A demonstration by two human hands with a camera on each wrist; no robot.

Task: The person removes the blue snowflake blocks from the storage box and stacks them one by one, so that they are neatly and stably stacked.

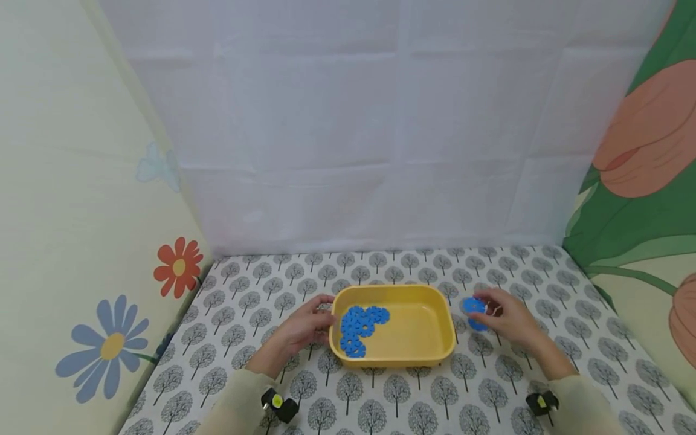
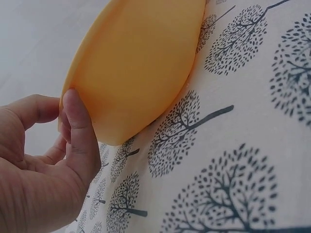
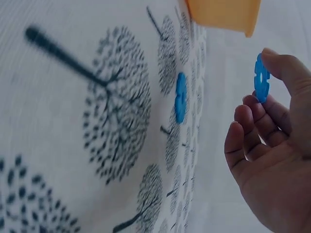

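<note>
White, softly creased fabric (image 1: 348,121) hangs at twelve o'clock, away from the person. At nine o'clock stands a pale panel (image 1: 54,229) printed with flat blue and red flowers; at three, a green panel (image 1: 647,217) with large pinkish blooms. Between them spreads a white cloth (image 1: 304,396) patterned with dark, speckled round trees. Near its middle sits a yellow tray (image 1: 415,329), smooth and faintly glossy, a rounded rectangle with shallow, sloping walls. The left hand (image 1: 301,326), at the tray's nine o'clock end, grips the rim with thumb and bent fingers. At three o'clock, clear of the tray, the right hand (image 1: 511,314) pinches a blue disc (image 3: 261,77) upright between thumb and fingertip, above the cloth; its remaining fingers curl loosely, slightly apart. Inside the tray, a flat, overlapping heap of blue discs (image 1: 359,326) gathers toward nine o'clock. Smallest is a single loose disc (image 3: 181,98), lying on the cloth just outside the tray's three o'clock end. The discs are thin and round, with notched edges and a centre hole visible in the pinched one.
</note>
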